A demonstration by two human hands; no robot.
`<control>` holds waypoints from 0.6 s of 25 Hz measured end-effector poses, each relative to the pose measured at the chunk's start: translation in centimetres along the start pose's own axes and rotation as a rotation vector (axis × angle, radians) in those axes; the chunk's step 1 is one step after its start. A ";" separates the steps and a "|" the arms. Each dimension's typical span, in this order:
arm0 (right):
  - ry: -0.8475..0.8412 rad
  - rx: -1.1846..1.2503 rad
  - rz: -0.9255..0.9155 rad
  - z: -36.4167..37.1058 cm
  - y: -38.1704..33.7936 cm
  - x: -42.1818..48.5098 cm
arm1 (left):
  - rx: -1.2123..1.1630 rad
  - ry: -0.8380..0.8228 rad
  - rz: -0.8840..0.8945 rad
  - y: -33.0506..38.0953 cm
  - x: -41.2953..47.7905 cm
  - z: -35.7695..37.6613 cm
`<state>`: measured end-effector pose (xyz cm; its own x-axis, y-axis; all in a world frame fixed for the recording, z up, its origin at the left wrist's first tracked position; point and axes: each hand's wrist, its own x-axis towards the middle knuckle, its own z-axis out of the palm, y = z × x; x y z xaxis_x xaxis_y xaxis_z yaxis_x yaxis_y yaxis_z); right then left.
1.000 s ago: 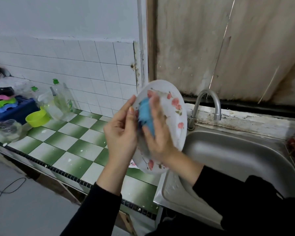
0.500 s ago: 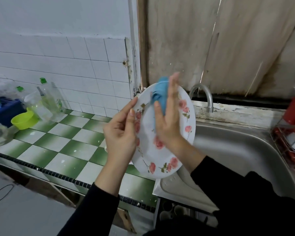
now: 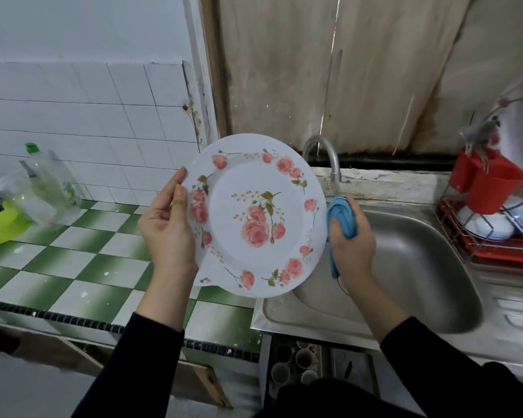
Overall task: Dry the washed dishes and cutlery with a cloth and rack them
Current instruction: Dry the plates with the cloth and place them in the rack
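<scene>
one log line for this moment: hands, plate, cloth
left hand: holds rose plate upright by its left rim | right hand: grips blue cloth beside plate's right edge, above sink | step: plate not yet racked

Rack point(image 3: 501, 253) cut off R; bottles point(image 3: 52, 182) blurry.

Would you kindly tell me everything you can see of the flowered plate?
The plate is round, white and glossy, with pink roses at its centre and round its rim. It is held nearly upright, face to the camera, above the tiled counter. The left hand grips its left rim; whether the blue cloth touches its right rim is unclear.
</scene>
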<state>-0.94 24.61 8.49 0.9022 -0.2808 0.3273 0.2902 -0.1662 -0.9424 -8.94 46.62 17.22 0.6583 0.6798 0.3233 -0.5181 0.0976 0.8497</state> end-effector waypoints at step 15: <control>-0.137 0.147 -0.055 -24.2 -2.7 3.1 | -0.183 -0.073 -0.316 -6.7 -13.6 18.1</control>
<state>-6.63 1.31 13.72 0.9156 -0.1424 0.3759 0.3748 -0.0356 -0.9264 -4.52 23.57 14.71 0.8354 0.5421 0.0913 -0.3675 0.4272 0.8261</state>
